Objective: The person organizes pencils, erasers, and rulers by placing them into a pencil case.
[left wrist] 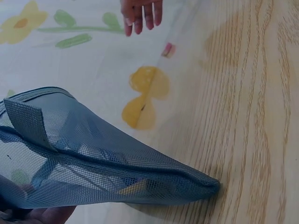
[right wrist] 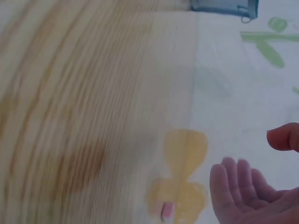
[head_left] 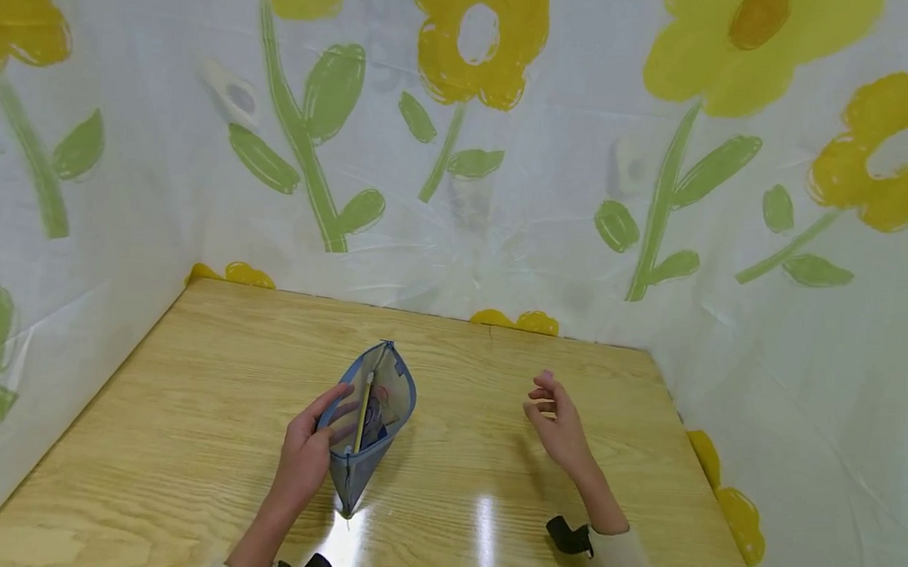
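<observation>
A blue mesh pencil case (head_left: 349,480) with its zip undone is held up over the table by my left hand (head_left: 305,453), which grips its left side. Inside it a yellow pencil (head_left: 364,410) leans upright beside a roundish dark item whose kind I cannot tell. The left wrist view shows the case's mesh side (left wrist: 107,158) and a fabric tab. To the right, above the table, my right hand (head_left: 565,429) has loosely bent fingers and holds nothing. A small pink block (right wrist: 168,209) is just beyond its fingertips, apart from them in the right wrist view.
The wooden table (head_left: 217,409) is bounded at the back and both sides by white cloth (head_left: 546,228) printed with yellow flowers. Black wrist devices (head_left: 569,535) sit at both wrists. Light glares off the table's front.
</observation>
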Demonstrator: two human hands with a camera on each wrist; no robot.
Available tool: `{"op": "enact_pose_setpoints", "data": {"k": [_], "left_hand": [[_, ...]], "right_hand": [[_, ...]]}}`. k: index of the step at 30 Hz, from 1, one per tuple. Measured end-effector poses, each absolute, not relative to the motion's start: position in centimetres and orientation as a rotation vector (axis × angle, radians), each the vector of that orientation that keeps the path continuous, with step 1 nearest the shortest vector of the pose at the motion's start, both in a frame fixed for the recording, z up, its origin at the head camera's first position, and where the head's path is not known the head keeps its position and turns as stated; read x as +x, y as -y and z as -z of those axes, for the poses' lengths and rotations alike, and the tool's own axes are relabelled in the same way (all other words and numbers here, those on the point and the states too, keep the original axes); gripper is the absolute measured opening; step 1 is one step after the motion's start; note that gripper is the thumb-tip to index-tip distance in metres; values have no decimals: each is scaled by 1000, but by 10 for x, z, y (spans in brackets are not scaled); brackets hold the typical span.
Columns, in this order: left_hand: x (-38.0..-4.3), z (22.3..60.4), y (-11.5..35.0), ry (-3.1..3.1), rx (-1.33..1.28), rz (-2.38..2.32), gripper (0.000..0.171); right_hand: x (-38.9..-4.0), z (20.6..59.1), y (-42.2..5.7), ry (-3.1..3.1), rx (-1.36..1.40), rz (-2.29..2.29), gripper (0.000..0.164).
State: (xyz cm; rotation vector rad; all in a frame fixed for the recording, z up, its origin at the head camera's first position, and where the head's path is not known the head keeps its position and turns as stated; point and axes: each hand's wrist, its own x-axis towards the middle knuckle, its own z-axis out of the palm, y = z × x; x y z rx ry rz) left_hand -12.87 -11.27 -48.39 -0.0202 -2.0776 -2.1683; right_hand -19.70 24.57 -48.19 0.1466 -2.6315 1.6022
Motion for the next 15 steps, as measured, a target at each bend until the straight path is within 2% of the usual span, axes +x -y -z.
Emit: {"op": "enact_pose_setpoints", "data": {"k": [15], "left_hand": [[-129, 483, 118, 2065, 5, 2184, 63]], "right_hand": [[-214, 496, -266, 2751, -77, -1557, 76]]}}
